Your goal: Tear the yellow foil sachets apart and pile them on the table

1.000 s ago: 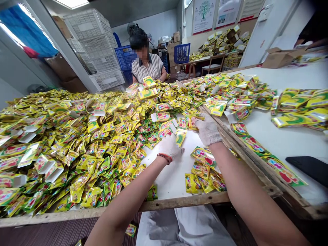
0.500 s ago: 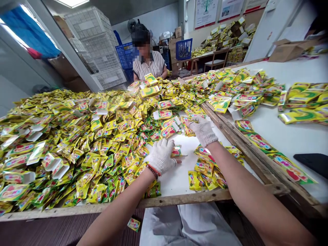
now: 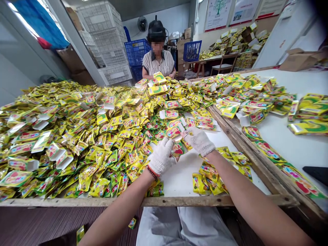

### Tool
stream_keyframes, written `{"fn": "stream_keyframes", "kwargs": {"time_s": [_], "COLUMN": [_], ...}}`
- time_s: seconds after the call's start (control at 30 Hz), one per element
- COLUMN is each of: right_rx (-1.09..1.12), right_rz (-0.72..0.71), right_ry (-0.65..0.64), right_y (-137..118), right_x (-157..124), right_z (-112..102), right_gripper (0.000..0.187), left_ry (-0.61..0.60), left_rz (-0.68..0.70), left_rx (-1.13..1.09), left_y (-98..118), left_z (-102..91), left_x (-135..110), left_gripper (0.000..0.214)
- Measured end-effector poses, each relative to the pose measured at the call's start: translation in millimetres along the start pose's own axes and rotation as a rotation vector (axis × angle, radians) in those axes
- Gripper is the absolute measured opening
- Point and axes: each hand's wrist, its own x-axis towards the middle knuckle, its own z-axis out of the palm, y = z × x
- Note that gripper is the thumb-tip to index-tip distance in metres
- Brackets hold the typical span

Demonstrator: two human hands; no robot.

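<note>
My left hand point(image 3: 162, 156), in a white knitted glove, is closed around a small red and green carton point(image 3: 178, 148) held low over the white tabletop. My right hand point(image 3: 199, 140), in a similar glove, has its fingers bent together at the carton's upper right edge; whatever is between those fingertips is hidden. Just beyond my hands lie an open-flapped carton point(image 3: 173, 132) and a filled-looking carton point(image 3: 207, 125). To the left, a big heap of yellow and green sachets point(image 3: 102, 153) reaches up to my left glove.
Several sachets point(image 3: 208, 177) lie below my right forearm. A wooden rail point(image 3: 238, 147) divides the table; beyond it are stacked yellow cartons point(image 3: 310, 106), flat carton strips point(image 3: 294, 174) and a dark phone-like object point(image 3: 316, 173). Across the heap sits another person point(image 3: 159, 61).
My right hand has moved left and down from the cartons at the back to the carton in my left hand. The view has shifted, and the person opposite now faces more forward.
</note>
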Motion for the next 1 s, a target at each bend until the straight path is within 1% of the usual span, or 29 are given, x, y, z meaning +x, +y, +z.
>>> {"fn": "stream_keyframes", "kwargs": {"time_s": [0.1,0.2,0.27,0.33,0.37,0.43,0.47,0.53,0.57,0.63,0.7,0.77,0.87,0.9,0.93,1.0], "right_rx": [-0.066,-0.116,-0.217,-0.32,-0.346,-0.317,-0.275,-0.199,-0.182,-0.166,-0.087,0.066,0.267,0.321,0.374,0.484], "right_rz": [0.0,-0.008,-0.062,-0.156,-0.208,-0.279,-0.283,-0.237,-0.209,-0.179,-0.166,-0.065,0.154,0.202,0.225,0.236], "right_ry": [0.112,0.225,0.231,0.162,0.095,-0.071,-0.146,-0.243,-0.265,-0.28,-0.291,-0.288,-0.283,-0.321,-0.389,-0.584], "right_y": [0,-5,-9,-12,-13,-13,-12,-10,-9,-8,-9,-12,-16,-17,-18,-20], "right_x": [-2,-8,-12,-15,-16,-15,-14,-11,-10,-8,-8,-9,-11,-13,-16,-21], "right_z": [7,17,21,20,18,9,4,-4,-6,-7,-5,-2,-3,-4,-4,-4], "right_gripper": [0.034,0.034,0.034,0.033,0.031,0.025,0.024,0.025,0.025,0.022,0.021,0.023,0.029,0.03,0.03,0.028], "left_ry": [-0.009,0.048,0.091,0.121,0.127,0.115,0.1,0.062,0.04,0.002,-0.02,-0.005,0.042,0.045,0.042,0.032], "left_rz": [0.022,-0.025,-0.053,-0.067,-0.071,-0.065,-0.053,-0.009,0.025,0.096,0.134,0.103,0.014,-0.001,-0.002,0.018], "left_rx": [0.009,-0.016,-0.035,-0.023,-0.002,0.058,0.088,0.131,0.143,0.153,0.15,0.133,0.109,0.108,0.108,0.105], "left_y": [6,10,10,5,2,-6,-10,-17,-19,-20,-19,-18,-17,-17,-17,-17], "left_z": [0.1,2.8,5.2,6.2,5.7,2.8,0.7,-3.2,-4.5,-5.0,-4.0,-3.5,-5.2,-5.8,-6.2,-5.9], "left_x": [-1,-2,-2,-1,-1,0,1,3,4,4,5,5,6,5,5,4], "left_gripper": [0.039,0.035,0.036,0.037,0.037,0.04,0.043,0.048,0.05,0.051,0.049,0.048,0.051,0.051,0.05,0.047]}}
